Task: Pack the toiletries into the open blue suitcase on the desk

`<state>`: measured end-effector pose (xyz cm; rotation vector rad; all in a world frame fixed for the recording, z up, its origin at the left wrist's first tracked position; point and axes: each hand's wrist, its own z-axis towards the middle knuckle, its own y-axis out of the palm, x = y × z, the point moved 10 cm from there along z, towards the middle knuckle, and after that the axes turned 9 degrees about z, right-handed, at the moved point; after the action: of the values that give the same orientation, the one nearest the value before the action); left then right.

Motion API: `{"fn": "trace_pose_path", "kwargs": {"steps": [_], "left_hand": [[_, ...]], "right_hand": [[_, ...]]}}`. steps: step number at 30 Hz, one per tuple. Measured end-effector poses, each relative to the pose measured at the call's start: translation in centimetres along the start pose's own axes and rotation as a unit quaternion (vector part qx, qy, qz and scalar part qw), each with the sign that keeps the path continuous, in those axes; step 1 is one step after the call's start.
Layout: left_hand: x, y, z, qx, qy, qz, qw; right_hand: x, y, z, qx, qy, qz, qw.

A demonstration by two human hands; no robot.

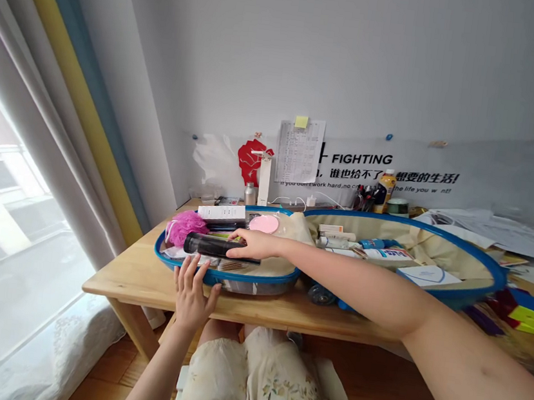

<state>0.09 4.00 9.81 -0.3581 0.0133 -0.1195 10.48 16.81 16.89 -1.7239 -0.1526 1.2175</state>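
My right hand [254, 245] is closed around a long black cylinder [207, 245], held sideways over the smaller blue-rimmed container [233, 278]; its exact kind I cannot make out. Against the near rim of that container rests my left hand [194, 288], fingers spread, the tips close under the cylinder's left part. Inside the container lie a pink bath puff [186, 228], a white box [221, 212] and a round pink disc [264, 224]. Other small items there are partly hidden by my right hand and the cylinder.
To the right stands a larger blue-rimmed container [479, 249] with tubes, a blue bottle [378, 244] and a white box [429, 276]. Behind are a white lamp [264, 180], pens and a yellow bottle [385, 190]. Papers [501, 230] spread at right on the wooden table [125, 280].
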Motion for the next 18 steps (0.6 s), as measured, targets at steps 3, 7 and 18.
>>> {"fn": "trace_pose_path", "kwargs": {"steps": [3, 7, 18], "left_hand": [[0.0, 0.1, -0.1, 0.001, -0.005, 0.001, 1.0], [-0.4, 0.5, -0.4, -0.016, -0.023, 0.005, 1.0], [0.4, -0.2, 4.4, -0.048, -0.012, -0.01, 0.999]], "right_hand": [[-0.7, 1.4, 1.0, -0.02, -0.01, 0.0, 1.0], [-0.7, 2.2, 0.8, -0.053, -0.015, -0.013, 0.998], [1.0, 0.4, -1.4, -0.114, 0.002, -0.029, 0.993]]}}
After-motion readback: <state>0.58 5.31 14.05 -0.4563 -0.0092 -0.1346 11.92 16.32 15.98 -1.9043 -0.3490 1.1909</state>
